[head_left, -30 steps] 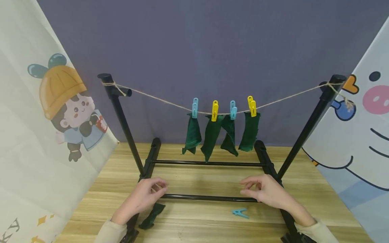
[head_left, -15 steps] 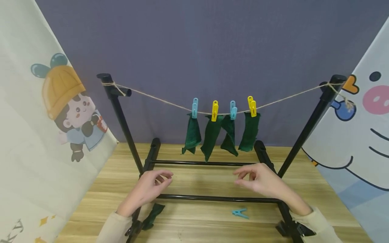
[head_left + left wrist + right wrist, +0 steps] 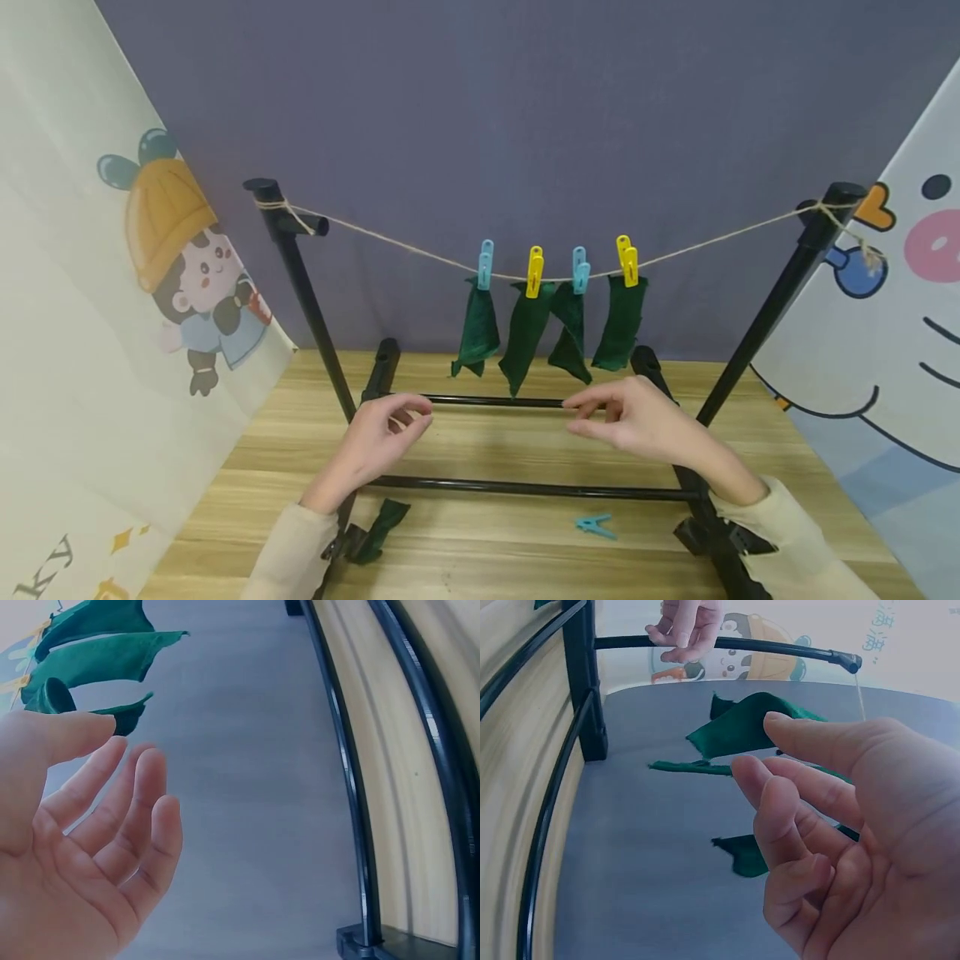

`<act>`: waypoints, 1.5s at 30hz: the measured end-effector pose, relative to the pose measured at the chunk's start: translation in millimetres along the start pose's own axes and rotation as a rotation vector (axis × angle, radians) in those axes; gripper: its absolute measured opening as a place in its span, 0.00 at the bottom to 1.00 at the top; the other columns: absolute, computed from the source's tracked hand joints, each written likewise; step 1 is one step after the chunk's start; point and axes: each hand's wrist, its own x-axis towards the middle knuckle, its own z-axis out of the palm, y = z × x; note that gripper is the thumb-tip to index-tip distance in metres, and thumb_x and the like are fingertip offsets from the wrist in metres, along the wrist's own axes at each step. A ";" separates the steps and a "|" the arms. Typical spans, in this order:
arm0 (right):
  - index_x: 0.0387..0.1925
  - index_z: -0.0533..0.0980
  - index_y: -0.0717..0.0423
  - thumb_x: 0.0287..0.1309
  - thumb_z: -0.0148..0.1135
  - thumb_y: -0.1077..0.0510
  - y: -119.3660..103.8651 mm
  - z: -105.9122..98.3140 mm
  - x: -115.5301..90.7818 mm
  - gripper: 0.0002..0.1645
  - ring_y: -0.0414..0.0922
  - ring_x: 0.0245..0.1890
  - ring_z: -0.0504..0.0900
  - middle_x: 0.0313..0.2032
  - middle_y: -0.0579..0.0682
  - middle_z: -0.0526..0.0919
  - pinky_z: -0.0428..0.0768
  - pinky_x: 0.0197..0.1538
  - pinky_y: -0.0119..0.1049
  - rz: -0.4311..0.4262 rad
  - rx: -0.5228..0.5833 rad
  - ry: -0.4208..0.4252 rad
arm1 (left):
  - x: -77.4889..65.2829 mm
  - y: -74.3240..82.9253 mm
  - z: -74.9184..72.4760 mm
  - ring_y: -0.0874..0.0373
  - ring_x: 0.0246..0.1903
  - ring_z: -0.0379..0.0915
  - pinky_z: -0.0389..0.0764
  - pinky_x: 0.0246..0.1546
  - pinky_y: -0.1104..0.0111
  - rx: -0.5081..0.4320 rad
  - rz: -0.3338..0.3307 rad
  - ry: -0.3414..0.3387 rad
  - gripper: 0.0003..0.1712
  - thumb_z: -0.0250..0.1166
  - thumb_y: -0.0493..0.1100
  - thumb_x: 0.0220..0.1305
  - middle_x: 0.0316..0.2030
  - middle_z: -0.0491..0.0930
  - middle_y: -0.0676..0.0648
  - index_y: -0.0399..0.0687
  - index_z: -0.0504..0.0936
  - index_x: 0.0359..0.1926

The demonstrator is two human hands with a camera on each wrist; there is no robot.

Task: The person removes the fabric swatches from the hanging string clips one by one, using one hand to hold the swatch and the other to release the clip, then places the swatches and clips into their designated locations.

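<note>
Both hands hover in the air inside the black frame, below the string, and neither holds anything. The left hand (image 3: 386,433) is near the frame's left post, its fingers loosely bent and thumb apart from the fingertips. Facing it, the right hand (image 3: 630,421) has its fingers relaxed in the same way, below the rightmost green cloth (image 3: 621,325). Several green cloth strips hang from the twine (image 3: 416,250) by blue and yellow clothespins; a yellow clothespin (image 3: 534,272) and a blue clothespin (image 3: 486,265) are among them. In the left wrist view, cloth strips (image 3: 105,660) show beyond the thumb.
A loose green cloth (image 3: 382,529) lies on the wooden table (image 3: 487,558) beside the frame's left foot. Toward the front right lies a blue clothespin (image 3: 596,525). Low black crossbars (image 3: 525,489) span the frame between its left post (image 3: 307,308) and right post (image 3: 772,308).
Both hands have risen and moved slightly inward, farther from the table's front. The camera view has shifted a little. The hanging cloths and the items on the table stay in place.
</note>
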 end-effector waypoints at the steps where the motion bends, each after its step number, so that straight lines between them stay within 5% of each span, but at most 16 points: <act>1: 0.54 0.88 0.50 0.67 0.74 0.48 -2.3 -1.5 1.1 0.18 0.32 0.15 0.66 0.40 0.43 0.92 0.66 0.20 0.30 -0.006 -0.002 0.002 | 1.1 1.2 -0.9 0.64 0.40 0.84 0.85 0.40 0.70 -0.005 0.006 0.001 0.08 0.70 0.45 0.74 0.45 0.90 0.55 0.56 0.89 0.51; 12: 0.53 0.88 0.47 0.67 0.74 0.49 -17.0 -8.2 14.2 0.15 0.32 0.15 0.66 0.39 0.40 0.92 0.65 0.20 0.30 -0.055 -0.026 0.018 | 15.0 14.4 -5.4 0.64 0.38 0.84 0.85 0.41 0.69 -0.042 -0.018 0.006 0.10 0.68 0.47 0.75 0.46 0.90 0.53 0.55 0.89 0.53; 28: 0.51 0.90 0.47 0.68 0.73 0.51 -52.4 -27.4 38.1 0.13 0.35 0.13 0.67 0.38 0.40 0.91 0.64 0.19 0.32 -0.125 -0.080 0.119 | 37.6 40.2 -8.0 0.59 0.43 0.84 0.84 0.45 0.66 -0.156 0.027 0.130 0.12 0.67 0.50 0.77 0.49 0.89 0.52 0.55 0.88 0.55; 41: 0.47 0.91 0.49 0.68 0.74 0.56 -73.0 -37.6 57.8 0.08 0.34 0.11 0.68 0.24 0.39 0.86 0.66 0.17 0.32 -0.312 -0.086 0.327 | 50.8 67.0 -1.1 0.54 0.51 0.83 0.85 0.47 0.61 -0.245 0.084 0.195 0.17 0.66 0.49 0.78 0.57 0.87 0.49 0.53 0.85 0.62; 45: 0.47 0.91 0.48 0.67 0.74 0.56 -81.3 -40.9 63.6 0.08 0.33 0.11 0.67 0.27 0.38 0.88 0.66 0.18 0.32 -0.353 -0.115 0.400 | 56.1 73.5 0.4 0.52 0.51 0.84 0.85 0.49 0.55 -0.266 0.115 0.210 0.18 0.65 0.48 0.78 0.58 0.86 0.48 0.51 0.84 0.63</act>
